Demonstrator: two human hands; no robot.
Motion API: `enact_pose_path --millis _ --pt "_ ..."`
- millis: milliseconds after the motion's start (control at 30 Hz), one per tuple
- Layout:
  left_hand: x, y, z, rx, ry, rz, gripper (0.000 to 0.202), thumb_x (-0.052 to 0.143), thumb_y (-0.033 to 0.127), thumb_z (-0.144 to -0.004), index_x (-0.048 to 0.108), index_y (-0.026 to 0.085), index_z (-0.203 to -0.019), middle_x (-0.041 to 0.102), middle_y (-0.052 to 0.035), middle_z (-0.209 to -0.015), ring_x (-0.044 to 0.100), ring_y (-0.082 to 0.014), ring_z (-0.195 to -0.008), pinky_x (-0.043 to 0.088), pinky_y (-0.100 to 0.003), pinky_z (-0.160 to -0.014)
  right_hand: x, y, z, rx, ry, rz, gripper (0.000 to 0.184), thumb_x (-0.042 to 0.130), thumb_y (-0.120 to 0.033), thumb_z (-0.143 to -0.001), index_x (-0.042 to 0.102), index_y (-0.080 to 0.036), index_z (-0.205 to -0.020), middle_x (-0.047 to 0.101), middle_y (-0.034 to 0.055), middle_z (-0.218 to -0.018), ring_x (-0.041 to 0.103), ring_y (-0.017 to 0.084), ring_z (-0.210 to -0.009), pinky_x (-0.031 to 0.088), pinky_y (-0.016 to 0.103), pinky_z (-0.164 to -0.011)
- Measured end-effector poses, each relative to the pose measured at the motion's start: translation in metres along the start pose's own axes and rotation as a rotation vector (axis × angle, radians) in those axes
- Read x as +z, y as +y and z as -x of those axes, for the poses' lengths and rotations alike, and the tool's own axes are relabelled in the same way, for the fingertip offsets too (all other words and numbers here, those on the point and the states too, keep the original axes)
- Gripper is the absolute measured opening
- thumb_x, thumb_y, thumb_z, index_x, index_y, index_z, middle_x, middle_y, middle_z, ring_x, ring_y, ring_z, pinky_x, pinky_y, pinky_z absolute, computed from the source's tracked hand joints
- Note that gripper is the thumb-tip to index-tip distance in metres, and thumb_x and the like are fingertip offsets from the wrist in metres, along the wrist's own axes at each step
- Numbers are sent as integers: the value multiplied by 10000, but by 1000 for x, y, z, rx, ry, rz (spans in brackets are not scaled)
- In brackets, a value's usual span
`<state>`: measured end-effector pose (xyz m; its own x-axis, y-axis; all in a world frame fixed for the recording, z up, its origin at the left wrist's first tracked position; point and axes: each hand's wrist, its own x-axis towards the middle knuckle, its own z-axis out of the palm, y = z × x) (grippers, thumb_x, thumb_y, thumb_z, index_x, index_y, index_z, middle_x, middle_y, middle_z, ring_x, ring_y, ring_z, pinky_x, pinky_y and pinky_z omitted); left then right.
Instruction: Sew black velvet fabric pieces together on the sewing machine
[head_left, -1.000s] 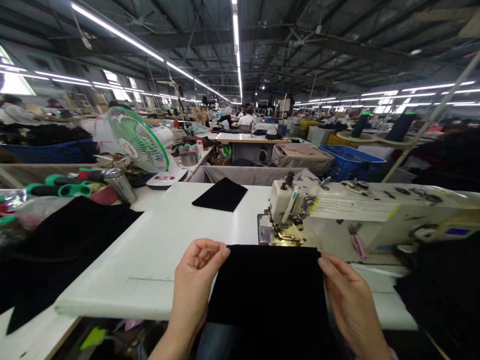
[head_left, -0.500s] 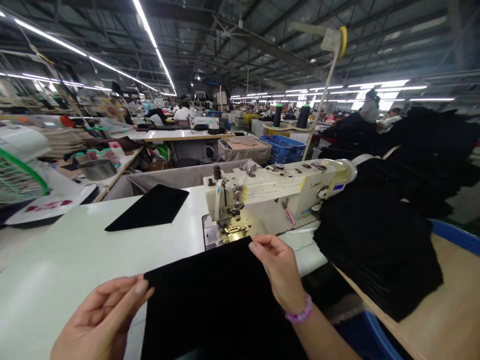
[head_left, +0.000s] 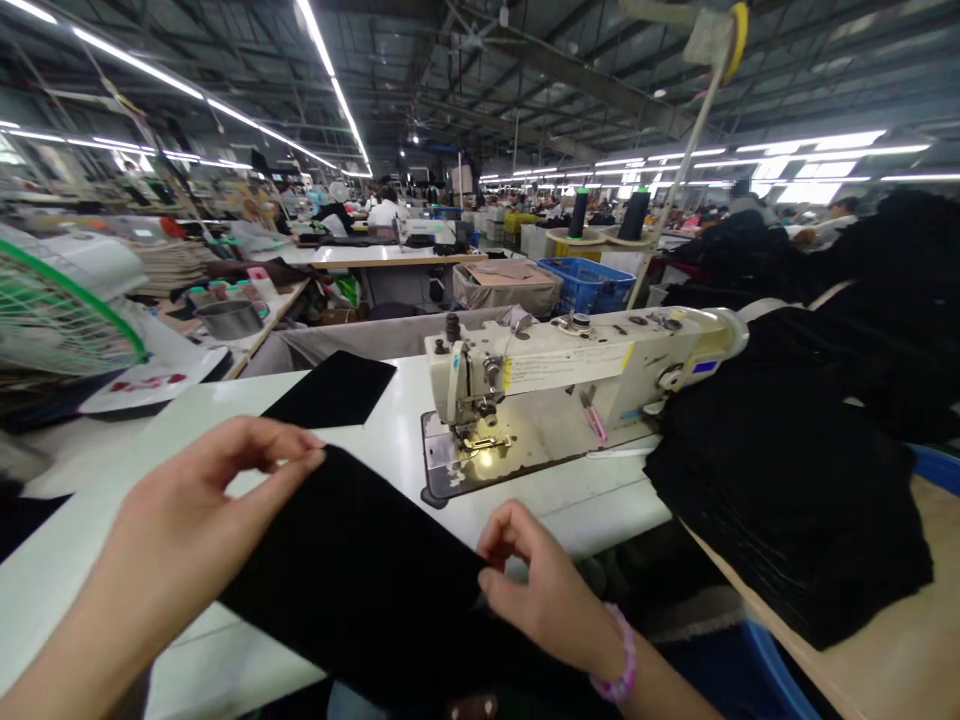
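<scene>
The left hand [head_left: 195, 520] and right hand [head_left: 540, 595] pinch opposite ends of one edge of the black cloth [head_left: 375, 570], near side of the sewing machine [head_left: 562, 370]; an even, light pull keeps it straight. Its left end now sits farther than its right, reversing the earlier slant

Black fabric panel [head_left: 367, 570], pinched at two corners in the lower centre of the frame.
Its upper edge is drawn nearly straight and slanted down from left of centre to the middle; the matte, dark cloth is tilted, one corner pointed toward the lower left, its lowest part blended into shadow at the bottom.
</scene>
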<state>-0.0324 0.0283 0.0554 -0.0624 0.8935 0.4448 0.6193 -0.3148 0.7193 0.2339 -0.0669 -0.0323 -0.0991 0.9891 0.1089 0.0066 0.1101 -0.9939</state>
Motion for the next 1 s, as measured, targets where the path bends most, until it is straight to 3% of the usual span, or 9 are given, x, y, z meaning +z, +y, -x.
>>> enact_pose_path --millis 67,133,200,267,367,500,667,833,1000 --pt "18 8 -22 126 -301 -188 83 627 332 -733 615 250 -727 693 16 -764 616 -206 -725 454 -284 -651 12 11 17 29 -62 64 207 612 -67 -733 530 -221 -843 552 -45 -773 561 132 -733 468 251 -713" --pt "52 4 -35 126 -547 -210 42 570 195 -691 572 235 -676 647 23 -672 577 -184 -646 406 -277 -621 20 28 29 -18 -61 153 182 607 -65 -761 552 -220 -838 577 -32 -766 586 142 -731 480 249 -695" --pt "95 -9 -37 110 -624 -183 81 558 152 -659 553 229 -638 612 32 -618 554 -172 -605 398 -274 -611 22 47 35 -172 -23 293 174 574 -55 -808 590 -218 -867 625 0 -808 623 160 -772 502 260 -718" --pt "132 -26 -32 91 -629 -148 90 565 148 -659 531 228 -637 593 36 -614 548 -167 -609 397 -270 -610 16 64 35 -358 1 437 229 535 -38 -844 618 -216 -963 671 39 -895 654 184 -848 527 281 -774" --pt "163 -45 -23 53 -601 -89 117 589 171 -676 495 230 -639 564 42 -610 540 -160 -611 397 -263 -597 3 78 33 -543 -14 629 327 484 -6 -872 605 -205 -1101 700 75 -968 672 207 -900 552 306 -813" --pt "172 -52 -22 0 -564 -23 117 623 226 -691 509 226 -662 576 40 -630 554 -160 -622 416 -264 -600 -9 76 29 -636 -36 773 286 467 -23 -914 587 -190 -1113 711 80 -927 678 211 -828 564 320 -775" --pt "179 -53 -37 -28 -547 25 117 658 241 -673 544 217 -661 595 29 -630 584 -175 -644 438 -282 -625 -11 67 19 -593 -25 885 206 494 -54 -904 606 -210 -979 682 78 -888 649 235 -798 551 373 -720" --pt "184 -59 -44 -20 -555 57 124 681 266 -672 570 211 -683 634 18 -658 601 -178 -647 461 -293 -649 -13 67 9 -610 -19 820 233 489 -25 -876 593 -206 -979 693 87 -1001 651 241 -958 553 403 -863" --pt "184 -64 -43 3 -550 42 150 694 289 -693 571 205 -680 635 17 -661 603 -172 -646 465 -287 -651 -14 70 7 -616 -15 789 246 481 -7 -833 583 -202 -943 694 86 -973 650 234 -949 557 396 -861"
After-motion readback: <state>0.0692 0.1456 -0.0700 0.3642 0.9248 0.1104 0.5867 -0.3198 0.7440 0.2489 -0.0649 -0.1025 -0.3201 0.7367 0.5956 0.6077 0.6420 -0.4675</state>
